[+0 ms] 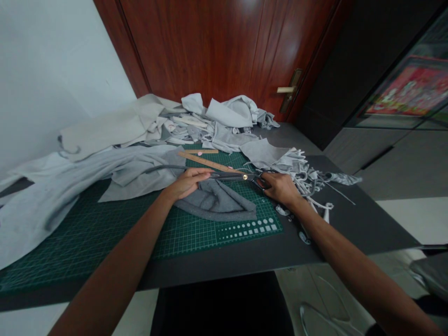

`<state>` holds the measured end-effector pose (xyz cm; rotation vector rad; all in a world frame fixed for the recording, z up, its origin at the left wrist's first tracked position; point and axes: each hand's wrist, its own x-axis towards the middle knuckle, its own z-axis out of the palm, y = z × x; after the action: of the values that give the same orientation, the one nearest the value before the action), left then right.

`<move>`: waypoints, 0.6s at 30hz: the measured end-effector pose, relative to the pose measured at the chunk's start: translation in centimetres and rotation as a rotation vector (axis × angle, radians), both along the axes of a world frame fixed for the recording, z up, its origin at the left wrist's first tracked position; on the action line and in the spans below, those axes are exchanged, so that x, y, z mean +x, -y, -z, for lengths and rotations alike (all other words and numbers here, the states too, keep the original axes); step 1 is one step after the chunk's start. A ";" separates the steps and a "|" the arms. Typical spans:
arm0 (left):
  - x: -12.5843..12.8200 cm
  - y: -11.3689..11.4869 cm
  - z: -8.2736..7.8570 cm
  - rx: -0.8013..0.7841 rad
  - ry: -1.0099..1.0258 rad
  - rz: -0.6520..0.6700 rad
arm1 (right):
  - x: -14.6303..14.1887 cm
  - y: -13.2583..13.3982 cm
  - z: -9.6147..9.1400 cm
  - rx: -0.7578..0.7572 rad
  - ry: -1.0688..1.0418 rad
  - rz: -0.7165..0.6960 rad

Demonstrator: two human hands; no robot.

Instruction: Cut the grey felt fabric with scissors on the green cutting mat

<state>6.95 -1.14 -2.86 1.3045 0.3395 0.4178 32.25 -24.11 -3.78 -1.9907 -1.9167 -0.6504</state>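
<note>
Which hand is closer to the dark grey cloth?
Left. Left hand is at the upper-left edge of the cloth; right hand is farther right, gripping the scissors.

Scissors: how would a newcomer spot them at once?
On the dark table, find the green cutting mat. Over its right part, the right hand's grip holds the scissors, pointing left. Unlike the tan strips beyond, they are dark with a gold-coloured pivot.

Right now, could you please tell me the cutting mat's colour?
The cutting mat is green with a paler grid, seen best in the head view.
</note>
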 end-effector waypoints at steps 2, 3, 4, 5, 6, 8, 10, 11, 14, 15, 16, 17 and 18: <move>0.1 0.3 -0.1 -0.021 0.039 -0.007 | -0.1 0.0 0.0 0.013 -0.014 -0.004; 0.2 0.5 -0.1 -0.029 0.057 -0.007 | -0.1 0.0 -0.1 0.018 -0.021 -0.009; 0.3 0.6 -0.1 -0.035 0.070 -0.006 | -0.2 0.1 -0.2 0.022 -0.027 -0.012; 0.3 0.7 -0.2 -0.042 0.078 -0.006 | -0.2 0.1 -0.2 0.024 -0.033 -0.015; 0.4 0.8 -0.2 -0.046 0.080 -0.006 | -0.3 0.1 -0.3 0.024 -0.038 -0.015; 0.4 0.9 -0.2 -0.052 0.079 -0.009 | -0.3 0.2 -0.4 0.024 -0.041 -0.012; 0.4 0.9 -0.2 -0.060 0.080 -0.006 | -0.4 0.2 -0.5 0.018 -0.042 -0.009; 0.3 0.9 -0.2 -0.064 0.081 -0.002 | -0.4 0.2 -0.5 0.013 -0.044 -0.006; 0.2 0.9 -0.2 -0.065 0.083 0.006 | -0.3 0.2 -0.4 0.000 -0.055 0.011; 0.2 0.9 -0.2 -0.062 0.083 0.007 | -0.3 0.2 -0.3 0.000 -0.057 0.016; 0.2 0.9 -0.2 -0.060 0.083 0.010 | -0.3 0.2 -0.3 0.003 -0.058 0.019; 0.2 0.9 -0.2 -0.058 0.081 0.014 | -0.3 0.2 -0.2 0.007 -0.058 0.020; 0.2 0.9 -0.1 -0.058 0.078 0.018 | -0.3 0.2 -0.2 0.009 -0.058 0.020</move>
<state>7.20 -2.00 -2.71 1.2301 0.2725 0.4397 31.94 -24.28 -3.56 -2.0029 -1.8593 -0.5989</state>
